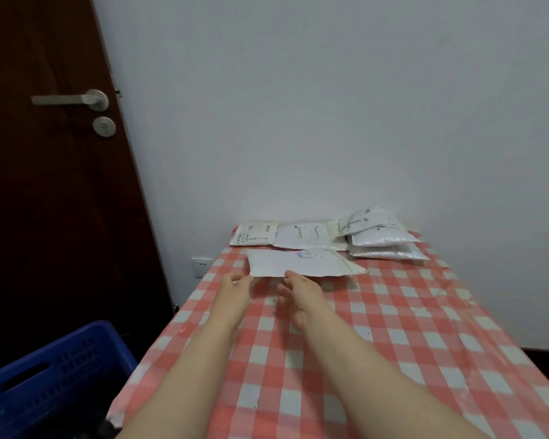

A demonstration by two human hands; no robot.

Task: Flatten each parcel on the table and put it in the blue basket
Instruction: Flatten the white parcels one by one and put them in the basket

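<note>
On the tabletop (393,327), mid-way up, both hands reach forward to a flat white parcel (301,264). Left hand (235,288): fingers mostly straight and spread, tips at the parcel's near left corner, holds nothing clearly. Right hand (298,294): fingers extended, tips touching the parcel's near edge; pinch or just touch, cannot tell, blurry. Both forearms are bare and run in from the bottom edge.

The parcel lies between the hands and the far parcels, its near edge casting a shadow on the red-and-white check cloth, a small blue mark near its top.

Behind it, along the wall end:
- a small flat parcel (254,234) at far left, with a printed label
- a wider flat parcel (305,236) just beside it, in the middle
- a stack of puffy parcels (382,237) at far right, piled on each other, the top one tilted

The blue basket (54,375) sits off the tabletop, lower left, below the table's left edge, well apart from the parcels; its contents are not visible.

To the left is a dark door (45,201) with a metal handle (72,99). A socket (202,266) sits low on the white wall (330,106), by the tabletop's far left corner.
</note>
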